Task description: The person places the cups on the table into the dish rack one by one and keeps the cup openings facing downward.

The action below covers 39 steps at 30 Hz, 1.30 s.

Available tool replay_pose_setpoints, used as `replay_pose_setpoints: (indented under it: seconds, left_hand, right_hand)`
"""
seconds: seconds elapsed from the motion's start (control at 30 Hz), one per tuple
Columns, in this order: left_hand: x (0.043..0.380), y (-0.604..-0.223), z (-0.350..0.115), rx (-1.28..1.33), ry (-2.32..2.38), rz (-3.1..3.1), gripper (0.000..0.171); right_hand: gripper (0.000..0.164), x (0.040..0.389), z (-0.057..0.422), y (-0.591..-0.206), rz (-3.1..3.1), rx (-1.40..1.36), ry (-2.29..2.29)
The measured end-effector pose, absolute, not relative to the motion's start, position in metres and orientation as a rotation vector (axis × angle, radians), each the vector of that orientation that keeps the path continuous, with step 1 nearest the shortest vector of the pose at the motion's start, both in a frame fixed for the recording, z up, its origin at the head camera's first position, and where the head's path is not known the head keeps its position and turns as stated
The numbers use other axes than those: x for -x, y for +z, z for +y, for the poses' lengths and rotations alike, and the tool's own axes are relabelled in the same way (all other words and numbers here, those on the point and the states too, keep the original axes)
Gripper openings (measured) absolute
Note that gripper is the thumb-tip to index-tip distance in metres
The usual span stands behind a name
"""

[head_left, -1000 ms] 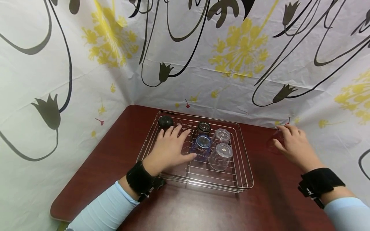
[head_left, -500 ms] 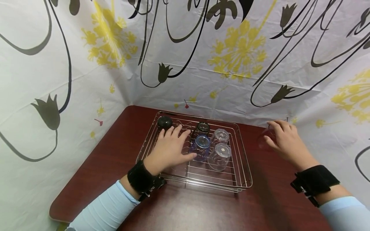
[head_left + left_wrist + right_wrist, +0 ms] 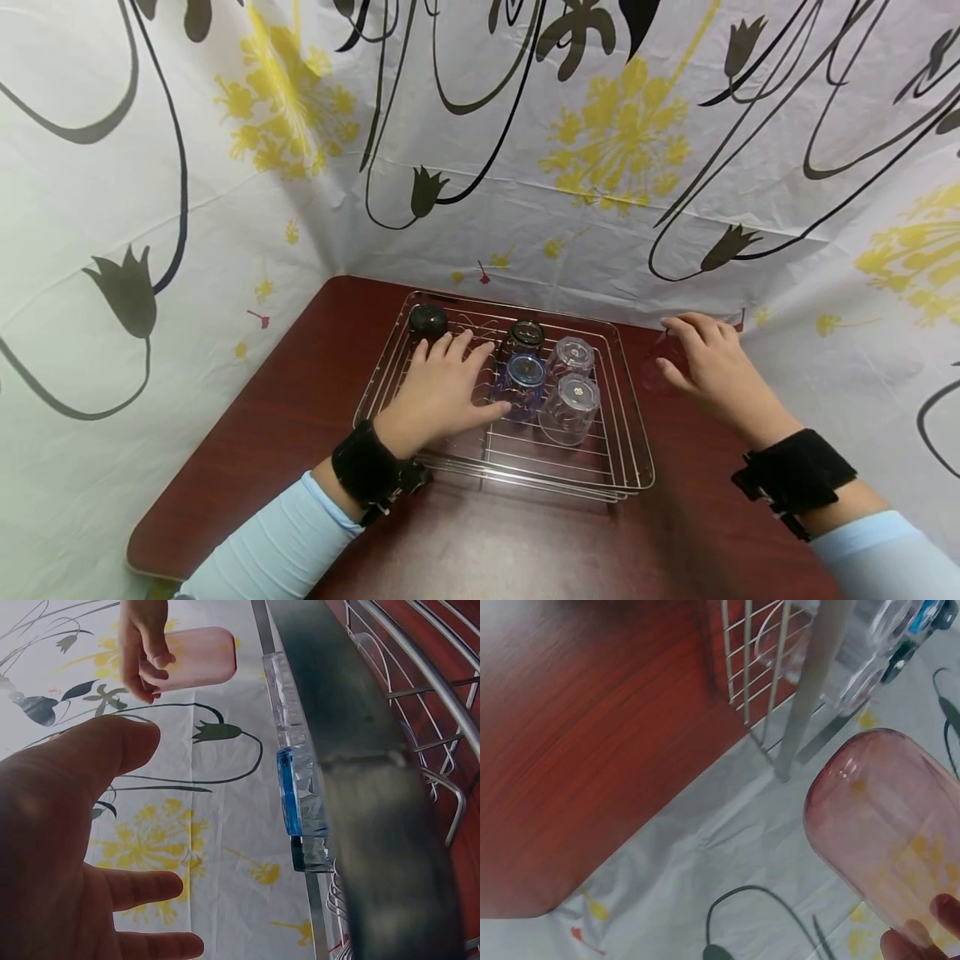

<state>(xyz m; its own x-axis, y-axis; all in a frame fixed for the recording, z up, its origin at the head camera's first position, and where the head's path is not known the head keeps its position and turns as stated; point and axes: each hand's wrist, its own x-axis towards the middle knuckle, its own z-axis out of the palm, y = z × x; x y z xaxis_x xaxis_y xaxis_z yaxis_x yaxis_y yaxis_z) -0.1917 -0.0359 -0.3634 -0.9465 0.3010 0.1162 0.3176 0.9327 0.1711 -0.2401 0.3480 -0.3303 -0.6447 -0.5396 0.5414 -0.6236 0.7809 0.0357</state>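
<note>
A see-through pink glass [image 3: 885, 817] is in my right hand [image 3: 712, 375], whose fingers grip it beyond the right side of a wire rack [image 3: 630, 417]. The glass is held up in the air, and its outline is faint in the head view. My left hand [image 3: 438, 387] hovers over the rack's left half with fingers spread and nothing in them. Near its thumb a blue glass [image 3: 523, 387] stands upside down. Beside that are a dark glass [image 3: 525, 333] and two clear glasses, one at the back [image 3: 573, 354] and one at the front [image 3: 572, 408].
A black glass or cup [image 3: 428, 321] sits in the rack's back left corner, partly behind my left fingers. The rack's metal rim stands above the red-brown table [image 3: 247, 467]. Patterned white cloth [image 3: 465, 242] hangs behind and at both sides.
My right hand has moved left, toward the rack, carrying the pink glass. The left hand and the glasses in the rack have stayed where they were.
</note>
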Motion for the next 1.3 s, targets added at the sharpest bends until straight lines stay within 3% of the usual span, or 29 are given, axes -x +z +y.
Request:
replay_pose_setpoints:
  seconds: [1.3]
  left_hand:
    - [0.186, -0.368, -0.038, 0.481, -0.322, -3.010, 0.096]
  right_hand:
    - [0.054, 0.220, 0.255, -0.324, -2.391, -1.073, 0.201]
